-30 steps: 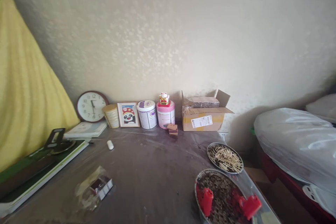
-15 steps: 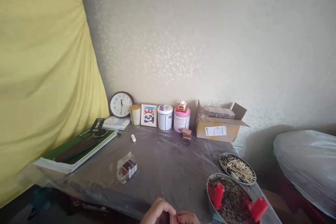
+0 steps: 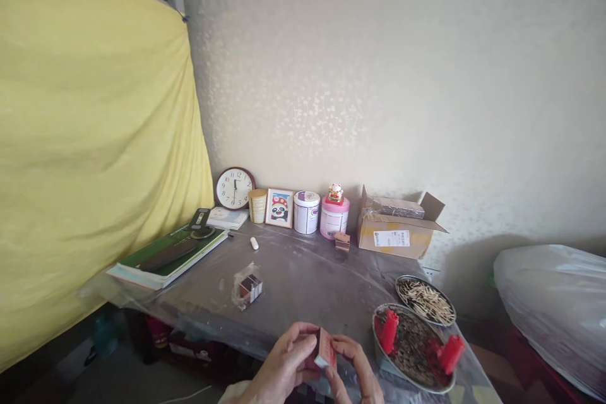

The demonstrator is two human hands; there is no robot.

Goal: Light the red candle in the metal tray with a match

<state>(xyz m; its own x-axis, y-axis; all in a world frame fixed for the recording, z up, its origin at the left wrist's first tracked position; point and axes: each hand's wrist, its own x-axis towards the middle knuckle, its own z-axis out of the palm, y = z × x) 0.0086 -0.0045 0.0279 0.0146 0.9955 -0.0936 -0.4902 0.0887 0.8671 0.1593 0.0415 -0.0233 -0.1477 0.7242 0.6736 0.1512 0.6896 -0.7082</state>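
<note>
A small red matchbox (image 3: 326,348) is held between both hands above the table's front edge. My left hand (image 3: 286,363) grips it from the left, thumb and fingers pressed on its dark side. From the right, the fingers of my right hand (image 3: 356,369) pinch its other side. To the left on the table lie dark matchboxes (image 3: 250,288) in torn clear wrap. Right of my hands stands an oval basin (image 3: 379,344) of dark ash with two red candles (image 3: 389,332). Behind it sits a round dish (image 3: 398,290) of loose matchsticks (image 3: 428,302).
Along the wall stand a clock (image 3: 235,188), a framed panda picture (image 3: 279,208), tins (image 3: 307,213) with a lucky cat (image 3: 335,193), and an open cardboard box (image 3: 392,237). A knife (image 3: 175,252) rests on a green book (image 3: 156,268). A white bag (image 3: 549,303) is at right.
My hands have come up further into view, so the matchbox between them now shows clearly. The camera view has shifted, and objects on the left appear further right.
</note>
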